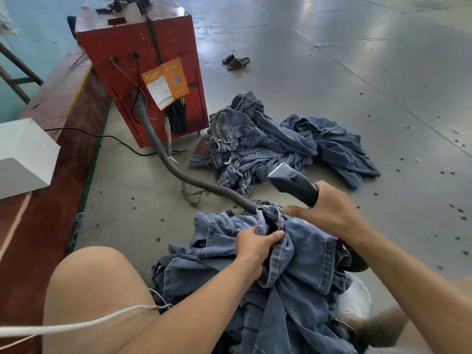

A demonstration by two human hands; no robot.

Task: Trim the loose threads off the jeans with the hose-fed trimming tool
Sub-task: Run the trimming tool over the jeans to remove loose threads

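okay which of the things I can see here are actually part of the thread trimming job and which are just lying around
Part of the job: trimming tool held in right hand; its hose; red machine; jeans gripped by left hand.
Lying about: sandals; white box; denim pile on the floor.

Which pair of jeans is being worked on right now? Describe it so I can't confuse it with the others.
Start at the red cabinet and follow its ribbed grey hose down to the person's lap. The jeans bunched there are gripped by the left hand. The other pile lies untouched on the floor beside the cabinet.
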